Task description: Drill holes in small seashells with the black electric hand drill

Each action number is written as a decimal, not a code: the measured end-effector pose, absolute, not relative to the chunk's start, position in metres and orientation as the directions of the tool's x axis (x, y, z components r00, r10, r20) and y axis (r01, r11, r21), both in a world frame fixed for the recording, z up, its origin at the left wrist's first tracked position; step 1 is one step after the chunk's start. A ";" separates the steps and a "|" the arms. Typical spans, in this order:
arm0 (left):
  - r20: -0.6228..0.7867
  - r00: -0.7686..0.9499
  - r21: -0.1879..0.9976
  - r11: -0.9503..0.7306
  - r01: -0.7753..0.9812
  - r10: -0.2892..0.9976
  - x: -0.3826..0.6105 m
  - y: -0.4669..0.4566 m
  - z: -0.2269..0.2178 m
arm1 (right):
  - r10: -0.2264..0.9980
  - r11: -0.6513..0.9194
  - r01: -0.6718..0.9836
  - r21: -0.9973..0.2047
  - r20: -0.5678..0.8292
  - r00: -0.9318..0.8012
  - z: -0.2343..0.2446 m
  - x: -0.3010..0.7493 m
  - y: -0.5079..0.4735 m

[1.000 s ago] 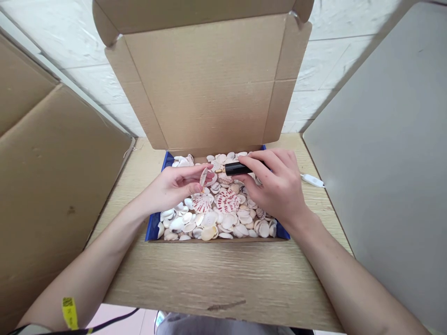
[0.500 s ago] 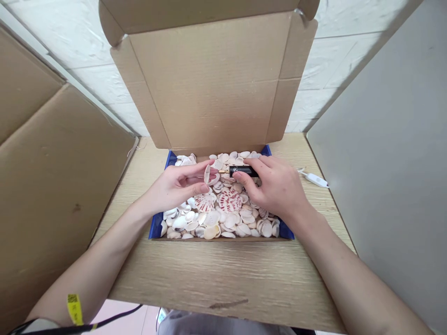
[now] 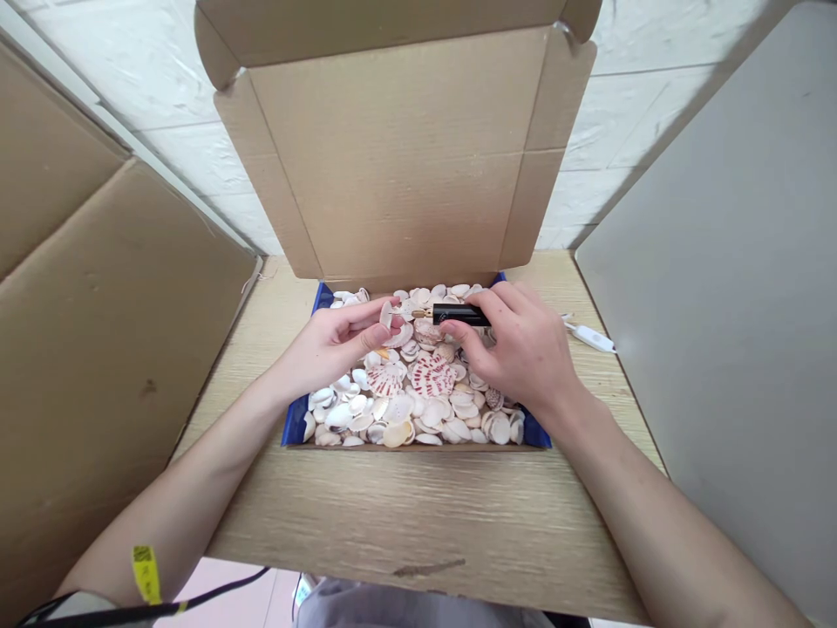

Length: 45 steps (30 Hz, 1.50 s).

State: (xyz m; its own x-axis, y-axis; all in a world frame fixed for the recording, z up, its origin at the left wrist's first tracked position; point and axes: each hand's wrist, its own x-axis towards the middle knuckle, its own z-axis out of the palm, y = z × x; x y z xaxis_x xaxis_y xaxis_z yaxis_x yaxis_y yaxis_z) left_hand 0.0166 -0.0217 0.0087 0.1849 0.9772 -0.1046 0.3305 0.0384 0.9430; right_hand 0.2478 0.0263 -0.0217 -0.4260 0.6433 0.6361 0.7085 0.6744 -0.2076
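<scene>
Between the thumb and fingers of my left hand (image 3: 335, 345), a pale seashell (image 3: 385, 315) is held up on edge. My right hand (image 3: 527, 349) is wrapped round a black pen-shaped mini drill (image 3: 461, 314), which lies level and points left. Its brass-coloured chuck carries a thin bit that reaches to the shell's face; whether the tip is in the shell I cannot tell. Both hands are above an open cardboard box (image 3: 418, 157) filled with shells. Two red-and-white scallop shells (image 3: 432, 375) lie in the middle of the pile.
The box lid stands raised against a white wall (image 3: 654, 113). A white cable piece (image 3: 592, 337) lies right of the box on the wooden table (image 3: 418, 506). A cardboard panel (image 3: 98, 349) closes the left side, a grey panel (image 3: 738, 262) the right.
The drill has shifted slightly right and levelled out, with its bit drawn back a little from the shell. The left thumb has moved up closer to the shell.
</scene>
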 end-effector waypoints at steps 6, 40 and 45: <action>-0.072 0.290 0.932 -0.039 0.360 0.954 0.009 -0.021 0.008 | 0.625 0.706 0.676 -0.212 0.636 -0.454 -0.020 0.248 0.027; -0.095 0.267 0.948 0.005 0.320 0.959 0.011 -0.020 0.008 | 0.564 0.700 0.704 -0.121 0.698 -0.441 -0.020 0.249 0.028; -0.124 0.224 0.920 0.027 0.392 0.967 0.010 -0.020 0.005 | 0.439 0.707 0.707 0.024 0.768 -0.465 -0.017 0.250 0.027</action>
